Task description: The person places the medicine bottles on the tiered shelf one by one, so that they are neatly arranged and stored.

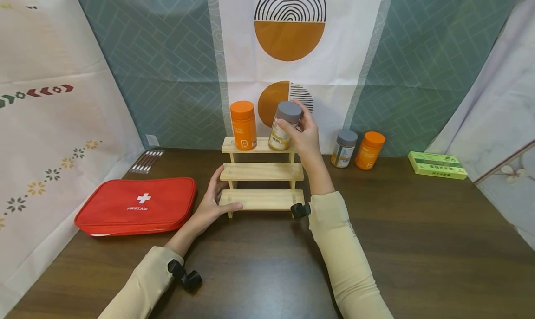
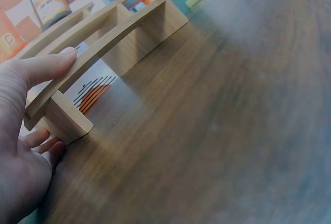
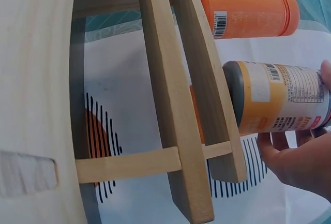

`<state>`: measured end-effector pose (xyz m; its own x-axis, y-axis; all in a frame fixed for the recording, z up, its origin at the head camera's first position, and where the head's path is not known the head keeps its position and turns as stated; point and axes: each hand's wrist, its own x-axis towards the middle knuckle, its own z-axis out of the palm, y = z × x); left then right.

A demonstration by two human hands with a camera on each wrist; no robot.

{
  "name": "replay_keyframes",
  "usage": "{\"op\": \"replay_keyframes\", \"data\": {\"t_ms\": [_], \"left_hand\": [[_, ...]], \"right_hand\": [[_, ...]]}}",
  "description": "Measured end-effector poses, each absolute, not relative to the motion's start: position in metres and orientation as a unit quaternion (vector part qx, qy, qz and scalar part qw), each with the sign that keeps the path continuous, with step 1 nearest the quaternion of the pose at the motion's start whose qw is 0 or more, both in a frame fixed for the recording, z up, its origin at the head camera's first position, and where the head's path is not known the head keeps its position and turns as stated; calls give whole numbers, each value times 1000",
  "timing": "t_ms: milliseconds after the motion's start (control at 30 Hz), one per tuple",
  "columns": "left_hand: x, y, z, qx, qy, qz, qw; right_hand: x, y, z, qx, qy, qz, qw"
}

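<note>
A three-tier wooden display stand [image 1: 262,171] stands on the table. My left hand [image 1: 210,203] grips its left end; in the left wrist view the thumb [image 2: 54,64] lies on the lowest shelf and the other fingers curl by the side support. On the right part of the top shelf is a grey-capped bottle [image 1: 279,135] with a white and yellow label. My right hand [image 1: 307,135] holds this bottle around its upper part, and in the right wrist view its base meets the shelf edge. An orange bottle [image 1: 244,128] stands upright on the top shelf's left part.
A red first-aid bag [image 1: 138,205] lies left of the stand, with packed cotton swabs [image 1: 146,161] behind it. To the right stand another grey-capped bottle [image 1: 344,149] and another orange bottle [image 1: 369,151]. A green box [image 1: 437,165] lies farther right. Fabric-covered walls [image 1: 439,68] border the table.
</note>
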<state>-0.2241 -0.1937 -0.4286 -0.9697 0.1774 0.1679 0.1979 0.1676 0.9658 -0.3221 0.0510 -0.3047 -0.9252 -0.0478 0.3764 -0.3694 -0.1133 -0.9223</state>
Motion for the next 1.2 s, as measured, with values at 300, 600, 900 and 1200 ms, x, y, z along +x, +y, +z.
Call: {"op": "replay_keyframes", "data": {"t_ms": [300,600,900,1200], "left_hand": [[-223,-192,-429,-122,-763,-635,6],[-223,-192,-428,-123,-759,-639,7],[-224,-193,-429,-121,-761,-638,5],[-224,-193,-429,-122,-761,-637,6]], "right_hand": [[-324,44,-309,149,-686,707,87],[-324,45,-309,150,-689,705,81],[-322,46,-309,149,-686,709,68],[-321,50,-307,148,-686,710,67]]}}
